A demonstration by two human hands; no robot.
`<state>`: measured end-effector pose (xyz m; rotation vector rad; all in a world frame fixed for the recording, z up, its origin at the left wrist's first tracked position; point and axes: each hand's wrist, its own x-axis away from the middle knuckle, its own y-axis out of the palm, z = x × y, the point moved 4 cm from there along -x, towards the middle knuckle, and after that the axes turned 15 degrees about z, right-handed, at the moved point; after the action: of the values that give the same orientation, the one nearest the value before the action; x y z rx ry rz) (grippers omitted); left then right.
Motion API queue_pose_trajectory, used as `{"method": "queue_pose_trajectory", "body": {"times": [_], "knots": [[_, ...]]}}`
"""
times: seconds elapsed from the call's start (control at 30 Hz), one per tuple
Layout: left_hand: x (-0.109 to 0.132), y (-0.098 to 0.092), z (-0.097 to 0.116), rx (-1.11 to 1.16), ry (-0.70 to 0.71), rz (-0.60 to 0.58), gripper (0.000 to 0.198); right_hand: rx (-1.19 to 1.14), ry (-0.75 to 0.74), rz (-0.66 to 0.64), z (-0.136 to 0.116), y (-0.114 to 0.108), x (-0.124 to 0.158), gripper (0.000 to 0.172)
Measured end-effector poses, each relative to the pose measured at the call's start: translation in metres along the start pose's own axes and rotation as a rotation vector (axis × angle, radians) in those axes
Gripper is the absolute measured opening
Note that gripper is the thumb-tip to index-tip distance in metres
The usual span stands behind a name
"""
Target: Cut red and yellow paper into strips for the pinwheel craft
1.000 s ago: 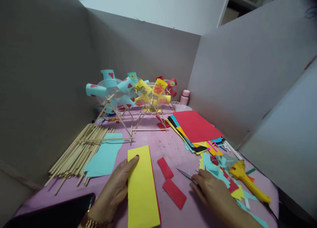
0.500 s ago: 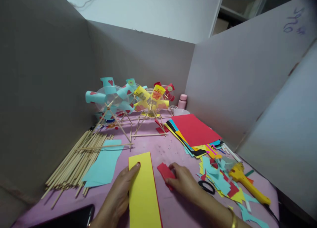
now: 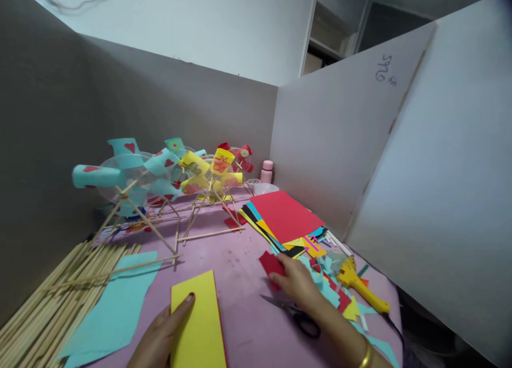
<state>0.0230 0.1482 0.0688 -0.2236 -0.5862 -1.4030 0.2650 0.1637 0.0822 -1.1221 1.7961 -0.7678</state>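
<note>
My left hand (image 3: pixel 162 333) grips a long strip of yellow paper (image 3: pixel 200 320), its thumb lying on top and the fingers hidden at the strip's left edge. A thin red edge shows along the strip's right side. Between the thumb and fingers of my right hand (image 3: pixel 296 280) are small red paper pieces (image 3: pixel 269 265). Black-handled scissors (image 3: pixel 306 324) lie on the table just below my right hand and wrist, blades pointing left; the forearm passes close to the handles.
Paper-bladed wheels on stick frames (image 3: pixel 132 170) stand at the back left, near wooden sticks (image 3: pixel 36 314) and light blue paper (image 3: pixel 116 309). A stack of coloured sheets (image 3: pixel 286 216), paper scraps (image 3: pixel 330 293) and a yellow glue gun (image 3: pixel 360 288) lie on the right. Grey partitions (image 3: pixel 180 101) enclose the table.
The view has turned to the right. My right hand has moved away to the right with the red paper pieces, toward the scraps. More of the scissors shows. My left hand still holds the strip.
</note>
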Motion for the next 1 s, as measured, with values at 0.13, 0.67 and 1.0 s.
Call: {"method": "queue_pose_trajectory", "body": {"times": [0.13,0.67,1.0], "knots": [[-0.001,0.002,-0.004,-0.013,-0.020,-0.009,0.026,-0.004,0.051,0.036,0.048,-0.030,-0.013,0.018],[0.006,0.012,-0.012,0.223,0.124,-0.037,0.024,-1.193,0.288,-0.666,-0.071,0.055,0.066,0.039],[-0.015,0.022,-0.045,0.242,0.049,-0.124,0.055,-1.263,0.407,-0.551,-0.044,0.092,0.064,0.047]]}}
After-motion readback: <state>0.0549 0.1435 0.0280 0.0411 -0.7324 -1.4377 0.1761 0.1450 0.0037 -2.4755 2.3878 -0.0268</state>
